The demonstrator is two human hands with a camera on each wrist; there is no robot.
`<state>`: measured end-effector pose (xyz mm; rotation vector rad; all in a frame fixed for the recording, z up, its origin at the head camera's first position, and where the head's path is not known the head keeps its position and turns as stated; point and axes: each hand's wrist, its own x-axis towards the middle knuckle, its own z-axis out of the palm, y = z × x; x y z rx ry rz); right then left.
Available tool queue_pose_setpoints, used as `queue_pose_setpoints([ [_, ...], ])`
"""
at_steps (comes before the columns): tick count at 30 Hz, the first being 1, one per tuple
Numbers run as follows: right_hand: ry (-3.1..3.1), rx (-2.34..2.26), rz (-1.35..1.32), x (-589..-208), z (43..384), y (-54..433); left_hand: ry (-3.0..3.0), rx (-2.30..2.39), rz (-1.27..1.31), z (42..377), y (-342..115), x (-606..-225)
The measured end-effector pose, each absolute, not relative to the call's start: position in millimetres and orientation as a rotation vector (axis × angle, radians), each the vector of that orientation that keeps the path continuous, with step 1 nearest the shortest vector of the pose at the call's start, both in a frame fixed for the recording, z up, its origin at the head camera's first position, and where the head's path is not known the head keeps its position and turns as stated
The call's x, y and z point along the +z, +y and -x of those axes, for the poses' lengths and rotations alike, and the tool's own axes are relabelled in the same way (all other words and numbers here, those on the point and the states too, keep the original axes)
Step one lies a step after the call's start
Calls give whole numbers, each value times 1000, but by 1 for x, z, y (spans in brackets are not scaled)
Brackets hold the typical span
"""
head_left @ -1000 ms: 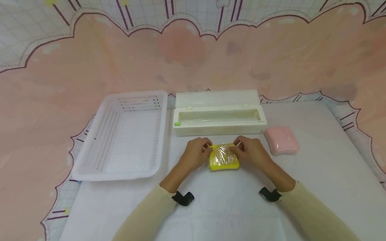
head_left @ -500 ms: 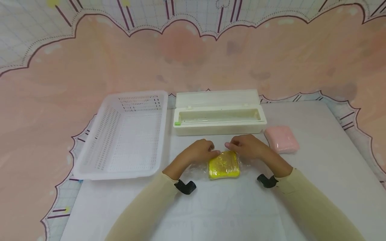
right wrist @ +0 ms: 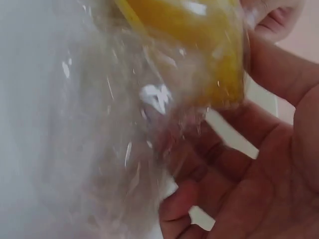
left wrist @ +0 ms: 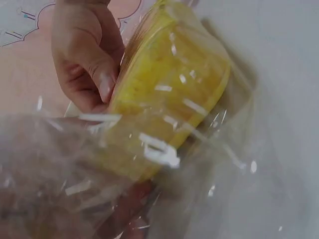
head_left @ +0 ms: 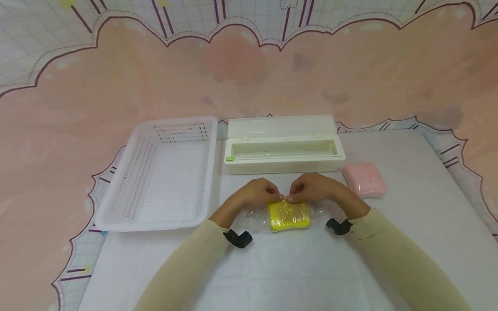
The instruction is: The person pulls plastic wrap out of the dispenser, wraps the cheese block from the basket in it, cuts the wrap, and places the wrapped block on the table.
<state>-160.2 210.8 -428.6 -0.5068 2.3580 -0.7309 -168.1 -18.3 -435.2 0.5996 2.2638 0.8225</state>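
Note:
A yellow, rounded block (head_left: 289,216) lies under clear cling film in the middle of the white table. Loose film (head_left: 254,218) spreads out on its left side, and more film (right wrist: 124,149) hangs crumpled in the right wrist view. My left hand (head_left: 258,191) pinches the film at the block's far edge with thumb and fingers. Beside it, the right hand (head_left: 311,188) pinches the same far edge, the two thumb tips almost meeting. Through the left wrist view, film partly veils the block (left wrist: 174,74) and the nearer fingers.
Behind the hands stands a long white box (head_left: 285,166) with its lid raised and a small green piece at its left end. A white perforated basket (head_left: 155,226) is at the left. A pink, film-wrapped block (head_left: 365,179) lies at the right.
The yellow block has come slightly nearer and lies flatter. Both hands left its sides and came together at its far edge; film now shows loose at both sides.

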Motion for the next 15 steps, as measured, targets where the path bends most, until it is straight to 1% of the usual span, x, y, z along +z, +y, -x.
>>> queue_pose_setpoints([
  [7, 2437, -798, 469, -431, 154, 208, 2347, 847, -560, 157, -16, -439],
  [15, 2812, -684, 306, -412, 121, 212, 2427, 820, -521, 134, -32, -438],
])
